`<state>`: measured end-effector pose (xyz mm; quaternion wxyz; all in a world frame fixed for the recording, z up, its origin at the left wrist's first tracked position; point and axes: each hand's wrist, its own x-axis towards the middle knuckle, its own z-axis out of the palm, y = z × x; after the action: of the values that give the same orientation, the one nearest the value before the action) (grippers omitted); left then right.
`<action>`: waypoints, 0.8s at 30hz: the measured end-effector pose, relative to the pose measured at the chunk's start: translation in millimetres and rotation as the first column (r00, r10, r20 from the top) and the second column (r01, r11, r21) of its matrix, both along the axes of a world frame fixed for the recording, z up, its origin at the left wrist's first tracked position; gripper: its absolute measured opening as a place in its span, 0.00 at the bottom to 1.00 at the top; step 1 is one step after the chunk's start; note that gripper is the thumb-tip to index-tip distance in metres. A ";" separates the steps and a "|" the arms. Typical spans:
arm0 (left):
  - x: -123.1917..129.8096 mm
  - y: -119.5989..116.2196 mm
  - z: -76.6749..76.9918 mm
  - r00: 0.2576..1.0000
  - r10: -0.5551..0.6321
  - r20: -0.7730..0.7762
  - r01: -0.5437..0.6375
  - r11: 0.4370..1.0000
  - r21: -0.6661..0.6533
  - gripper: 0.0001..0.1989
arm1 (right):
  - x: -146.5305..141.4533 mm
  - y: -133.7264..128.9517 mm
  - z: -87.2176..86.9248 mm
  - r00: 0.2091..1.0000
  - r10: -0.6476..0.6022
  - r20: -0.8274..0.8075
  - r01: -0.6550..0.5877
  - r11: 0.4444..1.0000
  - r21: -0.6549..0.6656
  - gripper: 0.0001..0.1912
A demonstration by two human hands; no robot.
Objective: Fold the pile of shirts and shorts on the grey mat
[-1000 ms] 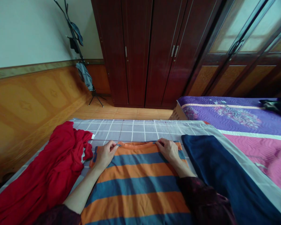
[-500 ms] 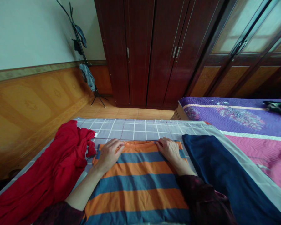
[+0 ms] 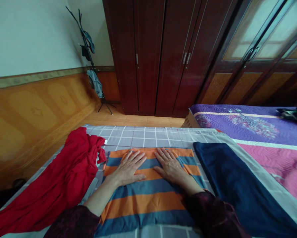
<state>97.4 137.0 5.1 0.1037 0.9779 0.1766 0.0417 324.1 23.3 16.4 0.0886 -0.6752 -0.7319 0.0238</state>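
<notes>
An orange and blue striped shirt [image 3: 148, 201] lies spread on the checked bedsheet [image 3: 148, 135] in front of me. My left hand [image 3: 130, 167] rests flat on its upper part, fingers stretched out. Beside it, my right hand [image 3: 170, 167] presses flat too, with its fingers pointing away from me. Neither hand grips anything. To the left is a crumpled red garment [image 3: 66, 178]. On the right lies a folded dark blue garment [image 3: 237, 185], apart from the shirt.
A purple and pink quilted cover [image 3: 237, 124] spreads to the right. Past the bed's far edge stand a dark red wardrobe [image 3: 160, 59] and a coat rack [image 3: 90, 56] with clothes on it. A yellow-panelled wall [image 3: 34, 112] runs along the left.
Both hands have let go of the shirt's neckline and moved inward, now lying flat on the cloth. The shirt's lower edge sits farther from me, and bedsheet shows below it.
</notes>
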 end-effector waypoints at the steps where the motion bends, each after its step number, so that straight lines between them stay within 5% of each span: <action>1: -0.2 0.4 1.3 1.000 -0.007 -0.011 0.007 1.000 0.006 0.40 | 6.0 0.6 -2.9 0.997 -0.078 0.028 0.078 0.997 0.012 0.34; 4: 0.5 -2.7 6.1 0.999 0.001 -0.046 -0.001 1.000 -0.006 0.41 | 9.4 -8.5 -1.4 0.982 -0.181 0.062 0.177 0.982 0.060 0.33; 8: -8.0 -15.4 15.7 0.994 -0.049 -0.097 0.044 0.998 -0.052 0.43 | -2.4 -36.9 0.5 0.990 0.140 0.036 -0.140 0.990 0.012 0.32; 10: -22.4 -19.9 21.9 0.990 -0.049 -0.131 0.043 0.998 -0.049 0.41 | 1.7 -50.2 -2.7 0.984 0.176 0.032 -0.176 0.984 -0.004 0.32; 14: -66.5 -27.1 36.1 0.966 0.249 -0.067 -0.247 0.968 0.040 0.32 | 20.9 -68.6 -9.4 0.996 -0.049 0.075 0.042 0.995 0.095 0.32; 17: -98.0 -46.5 41.3 0.912 0.410 0.026 -0.410 0.912 -0.030 0.24 | 22.3 -79.9 -12.9 0.994 0.068 0.090 -0.076 0.994 0.085 0.30; 19: -113.0 -66.7 37.4 0.873 0.485 0.038 -0.481 0.872 -0.091 0.20 | 19.4 -86.5 -16.2 0.986 0.131 0.101 -0.139 0.987 0.080 0.29; 24: -130.1 -106.4 9.0 0.786 0.605 0.127 -0.600 0.796 -0.075 0.17 | 22.6 -91.6 -28.4 0.992 0.057 0.115 -0.075 0.984 0.159 0.28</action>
<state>-32.7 30.6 14.1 0.1126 0.8631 0.4718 0.1406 346.7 -68.3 -12.0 0.1024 -0.6414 -0.7570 -0.0705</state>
